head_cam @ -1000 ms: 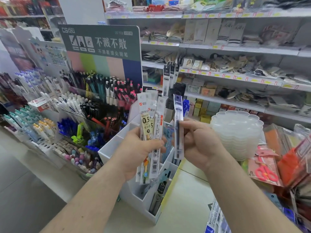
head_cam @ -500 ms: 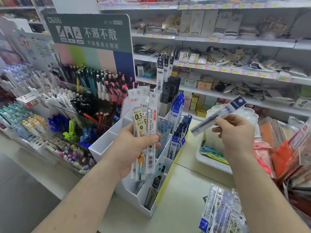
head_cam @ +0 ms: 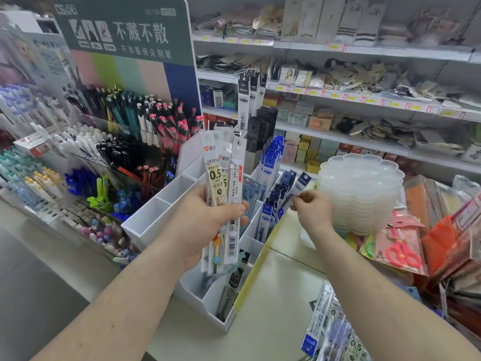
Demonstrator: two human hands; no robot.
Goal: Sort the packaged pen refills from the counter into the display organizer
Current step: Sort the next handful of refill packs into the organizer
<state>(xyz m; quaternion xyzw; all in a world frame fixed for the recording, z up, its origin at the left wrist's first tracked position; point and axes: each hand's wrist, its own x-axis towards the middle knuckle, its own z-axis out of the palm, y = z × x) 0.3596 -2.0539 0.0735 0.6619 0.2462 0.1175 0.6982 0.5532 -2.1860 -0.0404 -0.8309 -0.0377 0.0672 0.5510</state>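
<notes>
My left hand (head_cam: pixel 208 225) grips a fan of several packaged pen refills (head_cam: pixel 223 194), held upright over the white display organizer (head_cam: pixel 153 220). My right hand (head_cam: pixel 312 212) pinches the lower end of a single blue-topped refill pack (head_cam: pixel 299 187), whose tip leans down into a right-hand organizer compartment among other blue refill packs (head_cam: pixel 270 165). More refill packs (head_cam: pixel 330 332) lie loose on the counter at the bottom right. A dark refill pack (head_cam: pixel 231 287) stands in the organizer's front compartment.
A stack of clear scalloped plastic trays (head_cam: pixel 361 194) stands just right of my right hand. Scissors packs (head_cam: pixel 400 246) lie further right. Pen displays (head_cam: pixel 125 142) fill the left; stocked shelves (head_cam: pixel 364 100) stand behind.
My right hand has carried the single blue-topped refill pack from mid-air on the right down and left to the organizer's right compartment. The left hand's bundle has stayed in place.
</notes>
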